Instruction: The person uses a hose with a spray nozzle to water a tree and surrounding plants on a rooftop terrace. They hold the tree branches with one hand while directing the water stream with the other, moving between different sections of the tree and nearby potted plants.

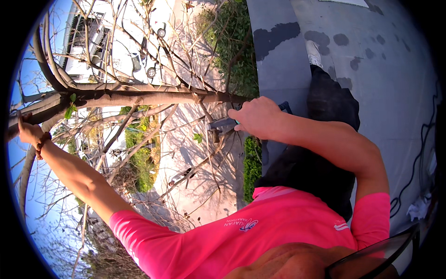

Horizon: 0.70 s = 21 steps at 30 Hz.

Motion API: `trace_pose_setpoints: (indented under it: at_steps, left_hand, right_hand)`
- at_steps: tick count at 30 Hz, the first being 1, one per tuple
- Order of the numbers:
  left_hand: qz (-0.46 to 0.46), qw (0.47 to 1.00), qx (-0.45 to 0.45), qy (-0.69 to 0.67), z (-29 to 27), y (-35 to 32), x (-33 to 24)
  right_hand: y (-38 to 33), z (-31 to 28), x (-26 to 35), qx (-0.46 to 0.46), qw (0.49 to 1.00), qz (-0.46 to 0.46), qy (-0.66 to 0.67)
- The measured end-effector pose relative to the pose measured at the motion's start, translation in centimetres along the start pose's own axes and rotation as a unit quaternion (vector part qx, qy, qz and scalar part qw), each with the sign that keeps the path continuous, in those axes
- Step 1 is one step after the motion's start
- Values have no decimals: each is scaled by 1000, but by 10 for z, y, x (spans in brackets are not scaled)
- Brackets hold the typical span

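My right hand is closed round the grip of electric pruning shears, whose dark grey hooked head points left among thin twigs. A dark blue end of the tool shows behind the hand. At the far left, my left arm stretches out, with a beaded bracelet at the wrist. My left hand grips a thick branch of the leafless tree, one finger lying across it; the other fingers are mostly hidden. The brown trunk runs across the view between both hands, close above the shears.
A grey ledge with dark patches borders the drop beside my black-trousered leg. A black cable lies on the grey floor at right. Far below are a paved yard, hedges and parked vehicles. Many bare side branches cross the left half.
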<state>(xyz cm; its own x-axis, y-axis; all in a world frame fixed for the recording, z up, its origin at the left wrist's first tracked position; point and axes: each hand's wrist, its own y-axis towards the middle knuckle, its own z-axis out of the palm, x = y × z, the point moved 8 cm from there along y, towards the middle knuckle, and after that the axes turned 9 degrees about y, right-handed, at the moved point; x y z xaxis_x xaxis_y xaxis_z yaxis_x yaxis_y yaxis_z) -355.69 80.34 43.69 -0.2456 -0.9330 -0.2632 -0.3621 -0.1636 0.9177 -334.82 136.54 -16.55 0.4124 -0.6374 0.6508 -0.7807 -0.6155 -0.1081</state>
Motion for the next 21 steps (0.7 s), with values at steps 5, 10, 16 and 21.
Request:
trace_pose_setpoints:
  at_steps: [5,10,16,21]
  left_hand:
    - [24,998,12,64,4,2,-8]
    - [-74,996,-30,-48,7,-26,-20]
    - [-43,996,-34,-73,8,-14,-23]
    - [-39,994,-36,-97,10,-13,-8]
  right_hand:
    - [-3,-32,-6,-147,989,11,17]
    - [3,9,-2,30,999,-6,-15]
    - [1,-19,-7,-96,995,16,21]
    - [0,3,0,23,1000,7,-3]
